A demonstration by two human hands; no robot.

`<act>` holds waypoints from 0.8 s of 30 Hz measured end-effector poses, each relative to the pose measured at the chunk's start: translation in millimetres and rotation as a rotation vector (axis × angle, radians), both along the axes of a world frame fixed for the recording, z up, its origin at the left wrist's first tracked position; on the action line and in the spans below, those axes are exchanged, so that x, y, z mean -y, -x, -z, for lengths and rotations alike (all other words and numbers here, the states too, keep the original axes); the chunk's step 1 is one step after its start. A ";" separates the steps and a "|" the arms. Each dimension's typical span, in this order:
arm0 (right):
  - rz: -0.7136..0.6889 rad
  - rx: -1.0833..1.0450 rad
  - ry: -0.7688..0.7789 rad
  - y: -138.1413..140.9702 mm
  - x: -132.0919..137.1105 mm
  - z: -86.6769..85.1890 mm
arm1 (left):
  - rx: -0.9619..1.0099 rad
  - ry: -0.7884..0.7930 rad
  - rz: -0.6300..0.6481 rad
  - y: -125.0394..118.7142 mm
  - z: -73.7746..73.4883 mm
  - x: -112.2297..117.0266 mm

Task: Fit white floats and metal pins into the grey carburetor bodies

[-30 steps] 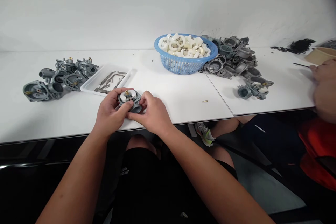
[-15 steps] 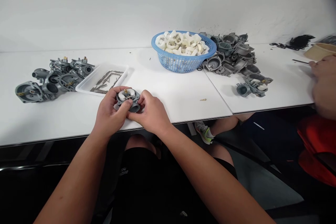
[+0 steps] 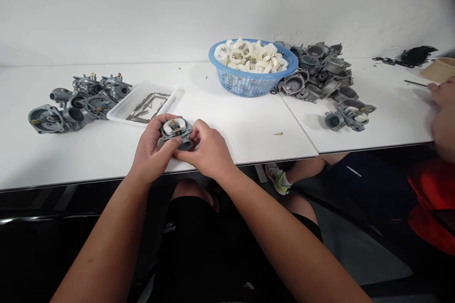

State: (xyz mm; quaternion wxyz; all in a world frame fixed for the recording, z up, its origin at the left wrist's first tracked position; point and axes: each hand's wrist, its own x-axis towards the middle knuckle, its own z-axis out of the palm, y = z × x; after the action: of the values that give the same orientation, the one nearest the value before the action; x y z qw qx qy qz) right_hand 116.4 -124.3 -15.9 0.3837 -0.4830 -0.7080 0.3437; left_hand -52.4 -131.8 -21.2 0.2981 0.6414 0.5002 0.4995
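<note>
Head — carburetor (image 3: 177,132) in two-handed grip (image 3: 152,149) (image 3: 211,152)

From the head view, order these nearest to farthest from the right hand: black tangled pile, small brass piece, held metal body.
1. Held metal body: touching the right hand.
2. Small brass piece: to the right, on the table.
3. Black tangled pile: far right, toward the back.

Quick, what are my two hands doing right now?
Left hand: closed, holding the gray metal part.
Right hand: closed, holding it from the other side.
</note>
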 end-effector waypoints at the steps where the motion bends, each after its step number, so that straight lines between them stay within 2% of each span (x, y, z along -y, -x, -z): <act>1: 0.000 -0.006 0.004 -0.1 0.2 -0.1 | 0.006 -0.004 0.012 0.2 0.4 -0.3; 13: 0.001 -0.007 -0.029 -0.1 -0.8 1.7 | -0.082 0.007 -0.105 -3.1 1.0 1.3; 24: 0.033 0.013 -0.048 0.4 -0.9 4.0 | -0.164 -0.024 -0.104 -8.7 -4.3 2.1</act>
State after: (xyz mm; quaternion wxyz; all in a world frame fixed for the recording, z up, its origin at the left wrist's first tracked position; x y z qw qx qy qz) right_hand 115.9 -123.4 -19.9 0.3961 -0.4875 -0.7106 0.3171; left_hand -43.7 -133.9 -16.9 0.2223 0.6566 0.5496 0.4662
